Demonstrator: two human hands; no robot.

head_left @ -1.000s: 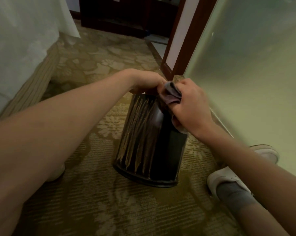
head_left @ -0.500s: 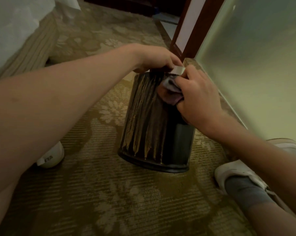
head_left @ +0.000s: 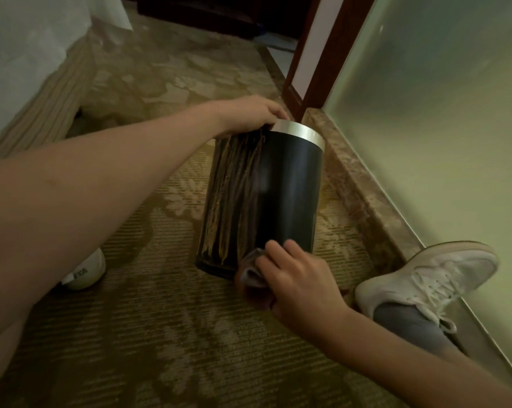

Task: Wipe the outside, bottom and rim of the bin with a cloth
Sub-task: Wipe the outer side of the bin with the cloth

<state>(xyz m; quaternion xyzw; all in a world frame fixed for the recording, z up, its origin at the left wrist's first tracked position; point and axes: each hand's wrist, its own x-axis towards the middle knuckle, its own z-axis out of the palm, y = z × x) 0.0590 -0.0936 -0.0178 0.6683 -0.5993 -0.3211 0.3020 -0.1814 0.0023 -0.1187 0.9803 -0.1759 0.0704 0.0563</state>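
Observation:
A dark cylindrical bin [head_left: 287, 195] with a silver band at its top rim stands on the patterned carpet, tilted slightly away from me. My left hand [head_left: 248, 114] grips the rim at its far left side. My right hand [head_left: 296, 284] holds a bunched grey cloth [head_left: 250, 275] pressed against the lower front of the bin, near its base. The bin's left side reflects carpet streaks. Its inside and bottom are hidden.
A stone sill [head_left: 357, 195] and a frosted glass wall [head_left: 443, 128] run along the right, close to the bin. A dark wooden door frame [head_left: 316, 63] stands behind. My white shoes [head_left: 425, 278] rest at right and at left [head_left: 85, 272]. A white-draped bed [head_left: 28, 54] is at far left.
My right hand has slid the cloth down the bin's side from the rim to near the base. The silver rim band is now uncovered. My left hand stays on the rim.

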